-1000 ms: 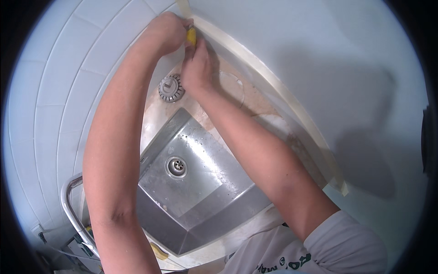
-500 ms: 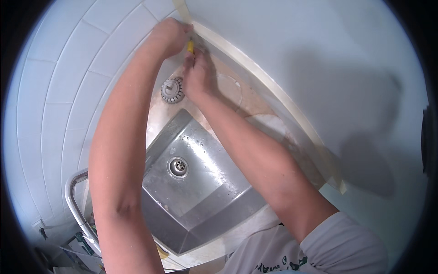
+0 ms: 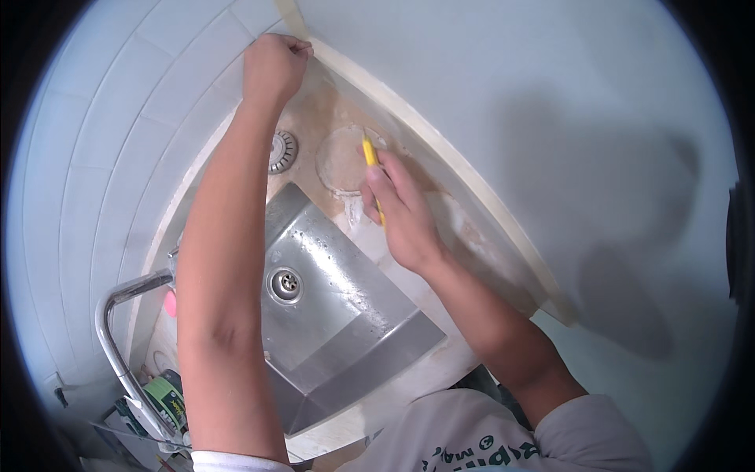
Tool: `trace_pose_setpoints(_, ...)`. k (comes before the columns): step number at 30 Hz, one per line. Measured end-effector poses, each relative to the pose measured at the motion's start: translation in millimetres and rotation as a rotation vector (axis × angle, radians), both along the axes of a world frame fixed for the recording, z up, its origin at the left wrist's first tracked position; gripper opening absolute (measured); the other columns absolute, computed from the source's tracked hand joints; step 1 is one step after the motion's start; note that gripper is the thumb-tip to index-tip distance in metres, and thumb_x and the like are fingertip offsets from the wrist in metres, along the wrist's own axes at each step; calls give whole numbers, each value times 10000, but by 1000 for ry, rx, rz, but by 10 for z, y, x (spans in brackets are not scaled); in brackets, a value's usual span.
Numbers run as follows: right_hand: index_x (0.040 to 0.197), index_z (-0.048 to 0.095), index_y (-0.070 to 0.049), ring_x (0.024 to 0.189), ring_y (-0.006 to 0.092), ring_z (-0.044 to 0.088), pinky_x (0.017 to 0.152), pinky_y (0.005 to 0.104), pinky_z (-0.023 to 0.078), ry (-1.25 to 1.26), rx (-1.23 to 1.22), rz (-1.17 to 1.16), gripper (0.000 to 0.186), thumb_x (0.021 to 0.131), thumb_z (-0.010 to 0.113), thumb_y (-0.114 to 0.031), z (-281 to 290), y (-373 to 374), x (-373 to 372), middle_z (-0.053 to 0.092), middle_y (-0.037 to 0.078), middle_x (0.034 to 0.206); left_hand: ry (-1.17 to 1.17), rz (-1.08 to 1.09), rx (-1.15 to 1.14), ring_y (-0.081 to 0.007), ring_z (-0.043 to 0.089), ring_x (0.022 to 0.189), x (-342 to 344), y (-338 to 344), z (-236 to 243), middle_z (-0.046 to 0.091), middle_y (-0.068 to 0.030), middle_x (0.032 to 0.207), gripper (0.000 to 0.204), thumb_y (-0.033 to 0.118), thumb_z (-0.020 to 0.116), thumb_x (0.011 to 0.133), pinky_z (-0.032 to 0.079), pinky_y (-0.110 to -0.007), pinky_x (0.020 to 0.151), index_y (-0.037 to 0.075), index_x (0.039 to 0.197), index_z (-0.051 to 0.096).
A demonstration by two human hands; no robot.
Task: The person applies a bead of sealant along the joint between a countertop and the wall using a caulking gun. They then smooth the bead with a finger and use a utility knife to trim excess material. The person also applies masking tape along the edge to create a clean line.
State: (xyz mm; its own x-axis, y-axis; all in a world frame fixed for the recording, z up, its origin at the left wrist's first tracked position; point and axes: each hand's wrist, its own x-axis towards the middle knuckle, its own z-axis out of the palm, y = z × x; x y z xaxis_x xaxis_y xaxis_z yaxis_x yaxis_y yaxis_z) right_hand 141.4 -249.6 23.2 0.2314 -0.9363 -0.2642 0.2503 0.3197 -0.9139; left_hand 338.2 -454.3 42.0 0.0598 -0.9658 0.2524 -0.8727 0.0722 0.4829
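Note:
My left hand (image 3: 271,71) is closed in a pinch at the far corner, where the tiled wall meets the smooth wall. Its fingertips are by the end of a cream strip (image 3: 440,145) running along the smooth wall; whatever they pinch is too small to make out. Another strip of tape (image 3: 291,17) goes up the corner just above that hand. Wrapped round a slim yellow utility knife (image 3: 370,151), my right hand (image 3: 405,208) is over the stained counter behind the sink, the knife's tip pointing away from me.
Below my hands is a steel sink (image 3: 370,291) with a round drain (image 3: 285,285). A grey ribbed round fitting (image 3: 283,152) lies on the counter, partly behind my left forearm. At left stand a chrome faucet (image 3: 114,338), a green package (image 3: 165,397) and a pink item (image 3: 170,304).
My right hand has drawn back from the corner toward the right and nearer me, carrying the yellow knife. My left hand stays pinched at the corner. The whole view has shifted slightly.

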Motion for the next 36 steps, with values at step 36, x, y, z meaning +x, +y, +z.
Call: trace_pose_setpoints(36,1519,440,22,730,86,398,707,252,383,471,232,136,456,1123,406,-203,322,2274,-2385,459,-7,838,880,508,-187,-482,471,1404,-1568,392,-279,457,-372,1513,517,53,386,1046,370,-465,1189,-161,1516,354)
